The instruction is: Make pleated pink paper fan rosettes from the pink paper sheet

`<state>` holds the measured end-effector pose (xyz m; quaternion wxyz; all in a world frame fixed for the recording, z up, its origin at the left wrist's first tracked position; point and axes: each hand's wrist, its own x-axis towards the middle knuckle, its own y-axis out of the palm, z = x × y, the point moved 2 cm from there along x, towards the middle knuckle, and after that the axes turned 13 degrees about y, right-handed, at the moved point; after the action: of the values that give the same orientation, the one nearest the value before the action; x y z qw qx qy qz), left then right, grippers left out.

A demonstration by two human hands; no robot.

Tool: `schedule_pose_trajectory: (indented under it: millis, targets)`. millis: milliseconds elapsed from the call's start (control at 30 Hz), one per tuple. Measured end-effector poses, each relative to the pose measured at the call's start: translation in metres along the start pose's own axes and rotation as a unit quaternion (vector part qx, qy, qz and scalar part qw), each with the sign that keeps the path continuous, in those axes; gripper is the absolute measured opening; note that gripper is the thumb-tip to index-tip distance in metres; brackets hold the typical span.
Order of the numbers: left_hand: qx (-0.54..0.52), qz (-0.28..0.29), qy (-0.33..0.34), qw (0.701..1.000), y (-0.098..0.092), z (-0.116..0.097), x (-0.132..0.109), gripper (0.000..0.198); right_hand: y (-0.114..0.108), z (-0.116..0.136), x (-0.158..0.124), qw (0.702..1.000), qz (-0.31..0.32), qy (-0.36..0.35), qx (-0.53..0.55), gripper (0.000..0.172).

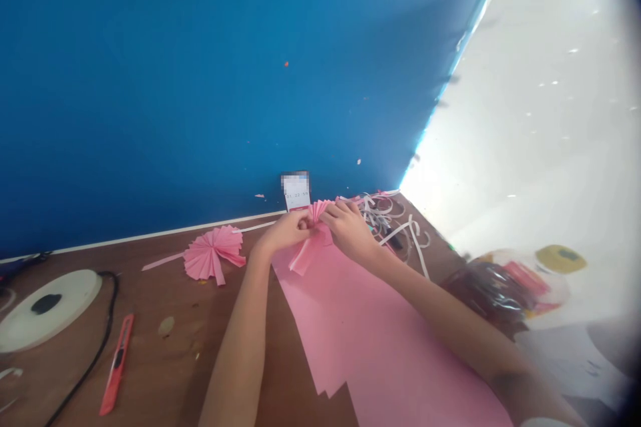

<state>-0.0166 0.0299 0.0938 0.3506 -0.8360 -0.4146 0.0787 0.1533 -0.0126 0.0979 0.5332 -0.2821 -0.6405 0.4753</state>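
Note:
Both hands meet at a pleated pink paper piece (319, 209) near the back of the brown table. My left hand (290, 228) pinches its left side, and my right hand (349, 227) grips the right side with curled fingers. A folded pink strip (303, 257) hangs down between the hands. Beneath them lies a large pink sheet (380, 333) with a notched front-left edge. To the left rests a pink pleated paper fan (213, 253), opened nearly round, with a strip reaching out to its left.
A phone (296, 191) leans on the blue wall behind the hands. Paper scraps (383, 213) pile at the right. A red cutter (117, 363), black cable (103, 347) and round white base (50, 307) lie left. Plastic-wrapped items (505, 283) sit right.

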Motion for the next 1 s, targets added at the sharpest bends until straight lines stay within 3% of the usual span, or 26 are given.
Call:
schedule_pose_trajectory:
  millis: [67,267,433,600,700,800,1000]
  targets:
    - [0.025,-0.028,0.014,0.999,0.0,0.0,0.002,0.018,0.002,0.002,0.0,1.0,0.002,-0.007,0.004,0.029]
    - [0.036,-0.016,0.064,0.997,0.003,-0.01,0.004,0.009,0.006,0.001,-0.001,1.0,-0.007,-0.011,0.014,0.035]
    - [0.043,-0.031,0.077,0.996,0.0,-0.01,0.005,0.009,-0.003,0.004,-0.002,0.999,-0.046,-0.001,0.013,0.031]
    - [0.045,-0.043,0.042,0.997,0.0,-0.003,0.003,0.013,-0.017,0.006,-0.008,0.981,-0.105,0.135,0.095,0.027]
    - [0.031,-0.051,0.02,0.998,0.002,-0.002,0.002,0.014,-0.015,0.006,-0.01,0.974,-0.022,0.196,0.109,0.022]
    - [0.027,-0.059,0.007,0.998,0.004,-0.003,0.002,0.014,-0.008,0.008,-0.01,0.971,0.089,0.21,0.064,0.019]
    - [0.06,-0.04,-0.037,0.997,0.007,0.0,0.004,0.01,-0.002,0.001,-0.012,0.963,0.162,0.212,-0.04,0.023]
